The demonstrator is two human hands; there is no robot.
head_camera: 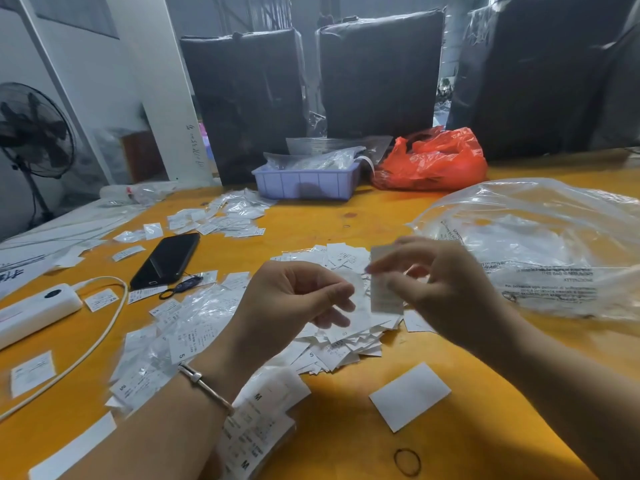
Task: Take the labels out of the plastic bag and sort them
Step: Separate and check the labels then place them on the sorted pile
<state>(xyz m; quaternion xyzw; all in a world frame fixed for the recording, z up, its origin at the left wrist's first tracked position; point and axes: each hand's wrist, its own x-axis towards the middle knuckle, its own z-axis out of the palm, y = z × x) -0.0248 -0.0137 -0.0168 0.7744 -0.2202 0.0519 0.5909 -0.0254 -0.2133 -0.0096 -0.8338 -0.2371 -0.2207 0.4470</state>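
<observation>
Hovering above a loose heap of white labels [341, 337] at mid-table, both hands are seen close together. A small rectangular packet [383, 285], pale and blurred, is pinched by the right hand [446, 289] between thumb and fingers. The left hand [294, 303] is curled, fingertips bent inward beside the packet; whether anything is gripped cannot be told. A thin metal bangle [204, 386] is worn on the left wrist. More labels, some printed M, are stacked near the left forearm [256, 424]; crinkled clear sleeves [180, 327] are scattered to the left. A large, glossy, wrinkled plastic bag [540, 244] lies at right on the smooth orange table [346, 445]. A blank white card [410, 396] and a thin rubber band [407, 462] lie near. A black phone [166, 259] and white power bank [34, 310] lie left; a lilac tray [306, 183] and red bag [433, 161] sit far
</observation>
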